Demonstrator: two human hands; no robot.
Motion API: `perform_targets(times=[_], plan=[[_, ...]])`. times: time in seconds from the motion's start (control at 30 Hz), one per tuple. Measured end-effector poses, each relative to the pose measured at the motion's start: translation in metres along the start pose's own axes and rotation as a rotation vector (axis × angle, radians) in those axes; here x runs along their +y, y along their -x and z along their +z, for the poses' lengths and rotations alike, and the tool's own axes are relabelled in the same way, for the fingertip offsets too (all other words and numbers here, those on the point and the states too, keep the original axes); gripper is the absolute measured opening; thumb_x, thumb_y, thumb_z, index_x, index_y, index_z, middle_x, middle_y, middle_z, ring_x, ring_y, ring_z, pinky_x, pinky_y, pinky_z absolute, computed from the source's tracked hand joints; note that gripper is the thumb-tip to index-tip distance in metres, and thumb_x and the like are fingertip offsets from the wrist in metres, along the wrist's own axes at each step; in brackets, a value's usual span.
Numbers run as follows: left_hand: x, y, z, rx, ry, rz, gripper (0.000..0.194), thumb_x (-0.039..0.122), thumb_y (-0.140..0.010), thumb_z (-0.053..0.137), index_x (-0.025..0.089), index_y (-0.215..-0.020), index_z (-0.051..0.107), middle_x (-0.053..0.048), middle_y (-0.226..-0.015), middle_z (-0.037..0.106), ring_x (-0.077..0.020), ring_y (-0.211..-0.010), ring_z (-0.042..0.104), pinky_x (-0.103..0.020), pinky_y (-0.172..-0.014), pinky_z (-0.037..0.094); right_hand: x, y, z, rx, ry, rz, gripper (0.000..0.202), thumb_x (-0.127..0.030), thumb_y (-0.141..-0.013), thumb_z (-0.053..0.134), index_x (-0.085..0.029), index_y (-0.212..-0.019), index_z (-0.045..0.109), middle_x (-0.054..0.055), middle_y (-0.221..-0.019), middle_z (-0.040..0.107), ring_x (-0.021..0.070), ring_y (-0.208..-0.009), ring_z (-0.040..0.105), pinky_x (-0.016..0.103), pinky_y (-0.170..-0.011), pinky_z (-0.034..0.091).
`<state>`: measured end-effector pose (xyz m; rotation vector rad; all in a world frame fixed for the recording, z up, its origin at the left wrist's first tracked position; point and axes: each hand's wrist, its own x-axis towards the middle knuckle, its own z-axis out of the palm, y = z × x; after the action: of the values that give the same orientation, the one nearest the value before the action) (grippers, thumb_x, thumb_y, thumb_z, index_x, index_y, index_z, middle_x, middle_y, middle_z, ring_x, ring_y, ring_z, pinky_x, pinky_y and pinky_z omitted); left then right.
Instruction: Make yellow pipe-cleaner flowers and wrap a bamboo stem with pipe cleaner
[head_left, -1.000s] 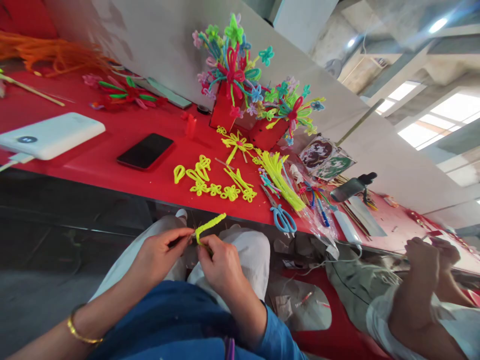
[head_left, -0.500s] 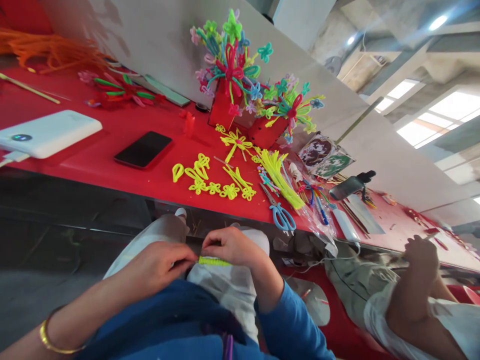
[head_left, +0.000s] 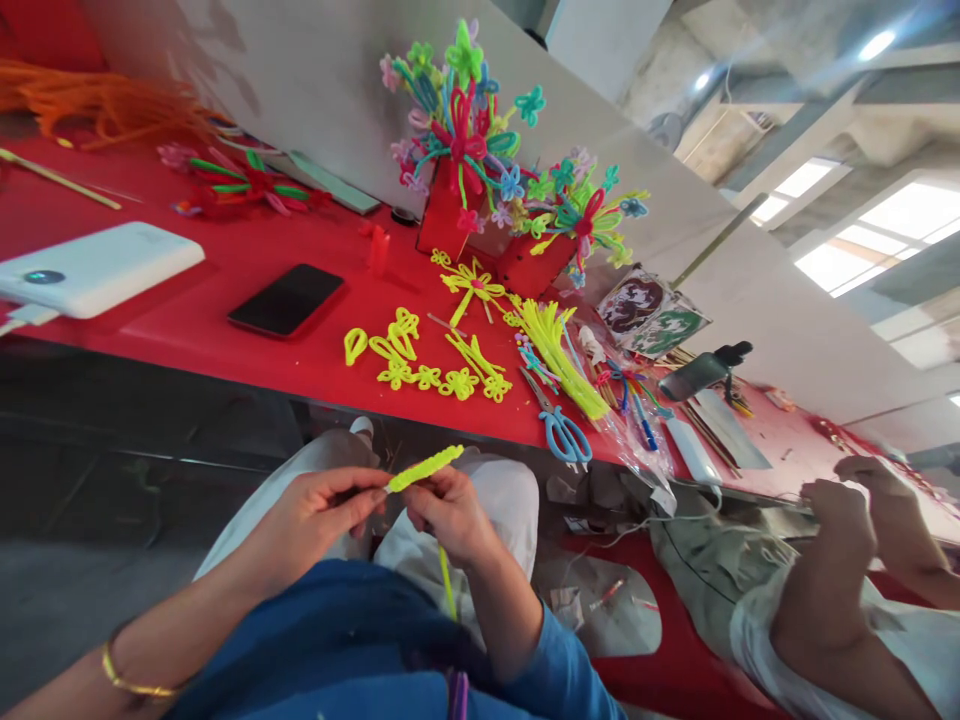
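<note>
Coil [head_left: 426,468] is held above the lap [head_left: 504,500], left end pinched by left hand [head_left: 326,512], long axis slanting up-right just over right hand [head_left: 456,512], where the tail [head_left: 448,583] (dangling) is gripped, right fingertip-coil contact being unclear.

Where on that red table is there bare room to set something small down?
Bare red tabletop lies behind the black phone, between the white power bank and the small red piece, and in front of that phone, toward the near edge. It is crowded further right: yellow flowers, blue-handled scissors, a bundle of yellow stems.
</note>
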<state>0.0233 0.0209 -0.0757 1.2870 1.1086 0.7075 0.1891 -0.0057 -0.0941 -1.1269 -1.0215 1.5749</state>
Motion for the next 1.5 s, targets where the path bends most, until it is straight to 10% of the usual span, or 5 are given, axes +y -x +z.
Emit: perform_targets(times=[0.63,0.93,1.17,1.3,1.5], plan=[[-0.002,-0.005,0.01,0.131,0.087,-0.018,0.027,0.046,-0.061,0.066,0.021,-0.072,0.069,0.004,-0.054,0.061,-0.0141,-0.047,0.051,-0.026,-0.047,0.044,0.003,-0.002,0.016,0.285,0.203,-0.057,0.019,-0.038,-0.072,0.058,-0.019,-0.07,0.056,-0.008,-0.049,0.042,0.0081,-0.045,0.032,0.021,-0.045,0.028],[-0.011,-0.012,0.003,0.188,-0.327,0.08,0.035,0.05,-0.068,0.054,0.022,-0.077,0.072,0.001,-0.056,0.067,-0.0208,-0.055,0.062,-0.029,-0.056,0.048,-0.014,0.014,0.019,0.162,1.152,-0.072,0.019,-0.019,-0.087,0.053,-0.019,-0.1,0.067,0.006,-0.09,0.076,0.0207,-0.082,0.071,0.025,-0.066,0.045],[-0.025,-0.009,0.0,-0.031,-0.821,0.339,0.037,0.036,-0.085,0.04,0.019,-0.085,0.073,-0.01,-0.082,0.077,-0.0276,-0.073,0.069,-0.033,-0.061,0.046,-0.039,0.016,0.021,0.015,1.552,-0.046,0.023,-0.025,-0.094,0.044,-0.019,-0.096,0.066,0.007,-0.088,0.076,0.0216,-0.08,0.072,0.025,-0.061,0.044],[-0.018,-0.006,-0.004,-0.205,-0.93,0.389,0.032,0.03,-0.085,0.044,0.02,-0.073,0.073,-0.007,-0.07,0.075,-0.0249,-0.065,0.067,-0.03,-0.058,0.042,-0.053,0.008,0.004,-0.087,1.457,-0.047,0.015,-0.024,-0.089,0.055,-0.024,-0.088,0.069,0.001,-0.082,0.075,0.0179,-0.076,0.069,0.023,-0.061,0.042],[-0.004,0.003,-0.007,-0.363,-0.487,0.245,0.023,0.035,-0.079,0.055,0.026,-0.074,0.075,0.001,-0.064,0.073,-0.0168,-0.059,0.063,-0.023,-0.056,0.043,-0.04,0.0,-0.021,-0.255,0.658,0.098,0.013,-0.019,-0.074,0.064,-0.022,-0.061,0.063,-0.007,-0.055,0.058,0.0094,-0.052,0.052,0.019,-0.051,0.036]])
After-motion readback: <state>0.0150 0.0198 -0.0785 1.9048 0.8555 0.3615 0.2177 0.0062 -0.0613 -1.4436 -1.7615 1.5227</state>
